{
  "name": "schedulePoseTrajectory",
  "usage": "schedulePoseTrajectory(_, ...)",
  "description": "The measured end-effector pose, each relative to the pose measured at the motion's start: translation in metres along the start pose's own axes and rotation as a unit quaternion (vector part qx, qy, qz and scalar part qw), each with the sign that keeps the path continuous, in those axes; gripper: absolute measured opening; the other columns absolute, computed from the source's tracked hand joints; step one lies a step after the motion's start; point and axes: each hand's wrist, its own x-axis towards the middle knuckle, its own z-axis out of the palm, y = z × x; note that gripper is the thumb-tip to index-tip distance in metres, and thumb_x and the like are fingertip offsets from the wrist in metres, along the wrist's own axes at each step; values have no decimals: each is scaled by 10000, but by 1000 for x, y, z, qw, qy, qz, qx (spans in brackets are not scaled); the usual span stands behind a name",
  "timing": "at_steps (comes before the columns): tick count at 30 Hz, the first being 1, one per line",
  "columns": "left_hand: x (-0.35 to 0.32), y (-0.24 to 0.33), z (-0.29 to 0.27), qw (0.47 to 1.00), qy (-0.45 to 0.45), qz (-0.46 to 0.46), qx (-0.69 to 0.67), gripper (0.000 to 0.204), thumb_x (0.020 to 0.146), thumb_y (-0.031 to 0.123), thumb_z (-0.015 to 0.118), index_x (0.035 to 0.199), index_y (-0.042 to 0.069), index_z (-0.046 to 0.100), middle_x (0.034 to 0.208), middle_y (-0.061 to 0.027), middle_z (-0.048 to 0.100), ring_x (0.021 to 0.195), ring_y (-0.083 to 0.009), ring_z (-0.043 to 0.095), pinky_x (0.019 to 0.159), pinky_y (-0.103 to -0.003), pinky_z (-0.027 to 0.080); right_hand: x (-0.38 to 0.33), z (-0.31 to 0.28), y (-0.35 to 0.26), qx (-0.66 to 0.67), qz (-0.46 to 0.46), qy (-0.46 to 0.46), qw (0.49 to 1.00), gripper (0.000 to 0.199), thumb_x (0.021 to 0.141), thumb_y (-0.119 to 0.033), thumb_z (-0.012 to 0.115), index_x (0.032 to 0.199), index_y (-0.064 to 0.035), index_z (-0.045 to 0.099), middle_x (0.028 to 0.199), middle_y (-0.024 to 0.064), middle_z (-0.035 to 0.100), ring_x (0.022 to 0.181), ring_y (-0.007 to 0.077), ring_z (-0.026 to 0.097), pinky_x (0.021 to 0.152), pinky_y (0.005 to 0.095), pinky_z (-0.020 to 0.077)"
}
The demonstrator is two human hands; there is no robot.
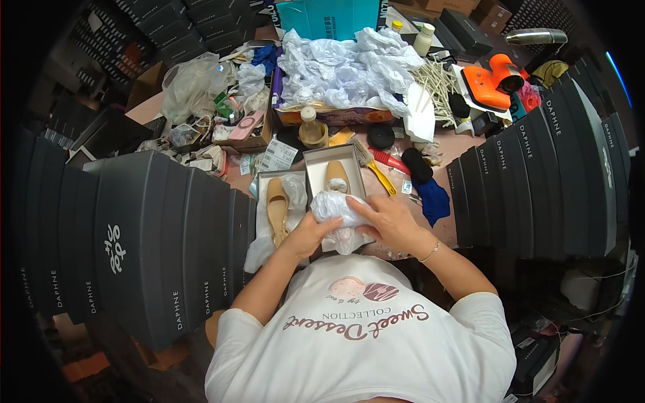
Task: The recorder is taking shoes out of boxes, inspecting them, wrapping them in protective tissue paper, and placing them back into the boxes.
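Observation:
Both my hands hold a crumpled bundle of white tissue paper (336, 205) just in front of my body. My left hand (310, 236) closes on its left side, and the fingers of my right hand (386, 218) press on its right side. What lies inside the bundle, if anything, is hidden. Beneath and behind it is an open grey shoe box (306, 176) with a tan shoe (335, 173), partly covered by the paper. To the left, another tan shoe (275, 195) lies in a second open box part (258, 201) with more white tissue (294, 190).
Dark shoe boxes (144, 235) stand in rows at left and right (531, 174). Behind sit a carton of crumpled paper (342, 74), a pump bottle (309, 127), a yellow-handled brush (381, 178), a blue cloth (433, 201), white sticks (437, 87) and an orange tape dispenser (485, 87).

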Motion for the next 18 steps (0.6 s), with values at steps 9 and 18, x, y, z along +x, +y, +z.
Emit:
schedulePoseTrajectory(9, 1, 14, -20, 955, -78, 105, 268, 549, 791, -82, 586, 1314, 21, 455, 1205, -66, 567, 1115, -163, 540, 958, -301, 425, 4, 28, 11, 394, 170, -134, 893, 401, 766, -166, 725, 1125, -49, 588, 947, 66, 643, 809, 152, 626, 720, 320, 476)
schedulePoseTrajectory(18, -23, -36, 7, 982, 29, -7, -188, 492, 901, 112, 586, 1331, 33, 359, 1205, -69, 540, 1110, -153, 532, 949, -333, 448, -4, 37, 10, 260, 147, -32, 954, 296, 738, -2, 565, 1030, -43, 575, 867, 60, 574, 819, 152, 594, 696, 297, 466)
